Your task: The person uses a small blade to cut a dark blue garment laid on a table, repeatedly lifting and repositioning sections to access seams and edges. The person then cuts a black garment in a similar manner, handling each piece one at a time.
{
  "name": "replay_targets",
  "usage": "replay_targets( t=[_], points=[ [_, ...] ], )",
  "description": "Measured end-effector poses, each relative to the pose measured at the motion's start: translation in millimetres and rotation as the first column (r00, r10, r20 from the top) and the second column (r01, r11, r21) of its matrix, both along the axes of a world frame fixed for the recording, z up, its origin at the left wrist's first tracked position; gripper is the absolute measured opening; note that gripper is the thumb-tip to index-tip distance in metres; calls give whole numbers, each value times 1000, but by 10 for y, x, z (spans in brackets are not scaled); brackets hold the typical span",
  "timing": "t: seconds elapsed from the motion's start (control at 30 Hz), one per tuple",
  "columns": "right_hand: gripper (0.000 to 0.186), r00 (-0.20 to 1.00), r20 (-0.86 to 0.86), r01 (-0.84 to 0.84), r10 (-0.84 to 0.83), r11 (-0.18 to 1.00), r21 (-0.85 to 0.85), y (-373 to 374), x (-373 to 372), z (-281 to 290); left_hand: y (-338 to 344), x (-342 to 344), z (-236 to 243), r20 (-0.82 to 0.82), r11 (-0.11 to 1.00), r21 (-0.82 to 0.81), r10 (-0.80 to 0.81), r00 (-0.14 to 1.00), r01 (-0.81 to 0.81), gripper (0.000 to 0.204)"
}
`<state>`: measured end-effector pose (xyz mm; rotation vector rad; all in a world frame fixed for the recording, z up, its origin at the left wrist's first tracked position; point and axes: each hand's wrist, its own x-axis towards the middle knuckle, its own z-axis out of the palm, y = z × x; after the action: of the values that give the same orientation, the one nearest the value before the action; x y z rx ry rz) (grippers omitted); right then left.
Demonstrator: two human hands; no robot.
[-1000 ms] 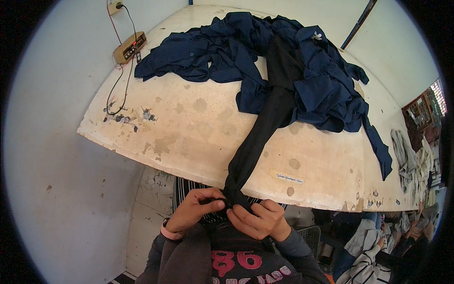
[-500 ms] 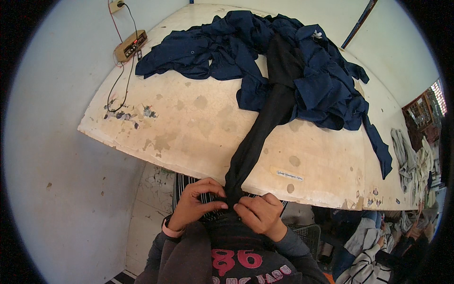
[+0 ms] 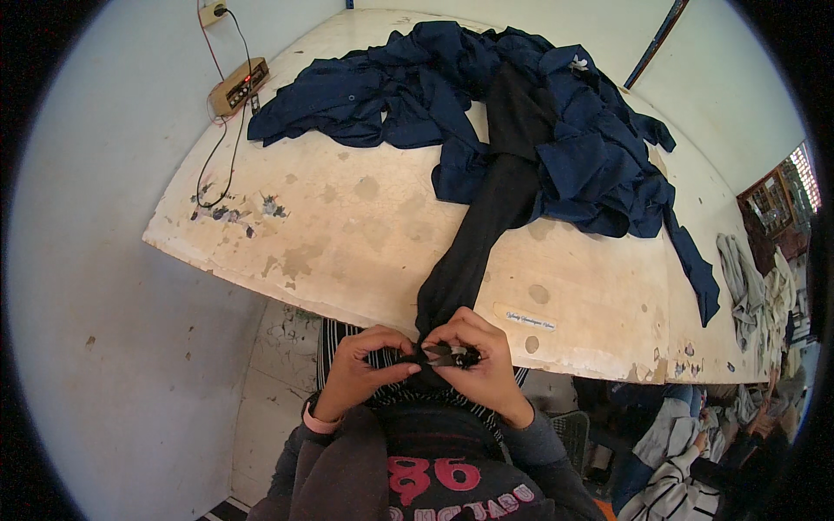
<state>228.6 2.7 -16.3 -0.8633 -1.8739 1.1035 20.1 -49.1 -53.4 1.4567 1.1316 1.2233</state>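
Note:
A long black garment piece (image 3: 476, 234), perhaps a sleeve or trouser leg, runs from the cloth pile down over the table's near edge to my hands. My left hand (image 3: 358, 372) pinches its end between thumb and fingers. In my right hand (image 3: 479, 369) is a small pair of thread snips (image 3: 452, 355), dark-handled with a metallic part showing. Their tips are at the black cloth, close to my left fingertips. Exactly where the tips touch is too small to tell.
Crumpled dark blue garments (image 3: 339, 100) cover the far part of the worn, pale table (image 3: 365, 234). A wooden box with a red light (image 3: 239, 87) and cables stands at the left wall. At lower right are a dark crate (image 3: 571, 434) and another person in a striped top (image 3: 673, 495).
My right hand has turned and opened out from its closed pinch, and the snips now show in it. The left hand stays at the cloth's end.

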Motion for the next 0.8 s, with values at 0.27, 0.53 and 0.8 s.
replay_targets(
  t=[0.27,0.53,0.8],
  points=[
    [29,974,-223,30,-51,995,-98,-43,85,273,-44,-96,-226,340,969,-244,131,931,-47,24],
    [27,937,322,-18,-136,901,432,244,77,243,-28,-78,-232,432,959,-279,163,887,-40,23],
    [23,942,329,-91,-72,886,455,278,-40,320,-46,-100,-220,375,966,-258,120,919,-21,23]
  ],
)
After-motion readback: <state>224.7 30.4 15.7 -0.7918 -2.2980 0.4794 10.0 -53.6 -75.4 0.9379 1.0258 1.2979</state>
